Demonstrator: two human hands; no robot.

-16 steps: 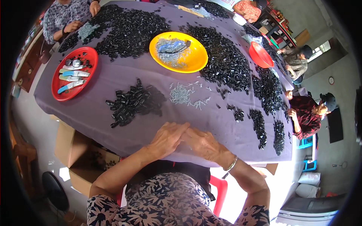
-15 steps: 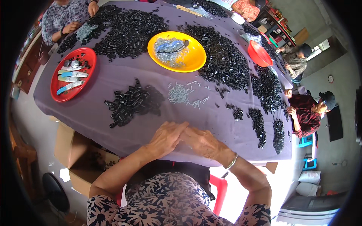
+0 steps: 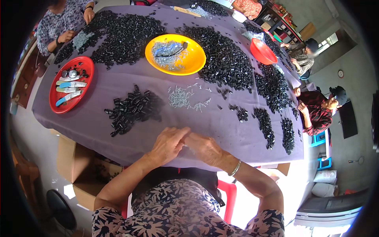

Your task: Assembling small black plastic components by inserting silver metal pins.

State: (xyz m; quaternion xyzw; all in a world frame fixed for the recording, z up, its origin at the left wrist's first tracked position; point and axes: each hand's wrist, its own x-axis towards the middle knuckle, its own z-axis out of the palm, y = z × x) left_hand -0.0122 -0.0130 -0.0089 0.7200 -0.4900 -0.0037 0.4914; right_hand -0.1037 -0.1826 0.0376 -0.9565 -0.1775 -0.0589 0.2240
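Observation:
Close to the table's near edge, my left hand (image 3: 169, 144) and my right hand (image 3: 205, 148) meet at the fingertips. Both have their fingers bent and pressed together; whatever lies between them is too small or hidden to name. Just beyond my left hand is a heap of small black plastic pieces (image 3: 132, 108). To the right of that heap lies a loose scatter of thin, pale grey pins (image 3: 179, 97). A yellow bowl (image 3: 193, 65) farther back holds more such pins and a blue item with a black end.
At left, a red tray (image 3: 90, 75) holds several blue-and-white handled tools. Large spreads of black pieces (image 3: 227, 59) cover the far and right table. A red bowl (image 3: 265, 54) stands far right. Co-workers sit around the table. An open cardboard box (image 3: 73, 158) is below left.
The view has shifted slightly, so the table things appear a little farther left. My hands stay together, fingertips touching, with only a small movement of the right fingers.

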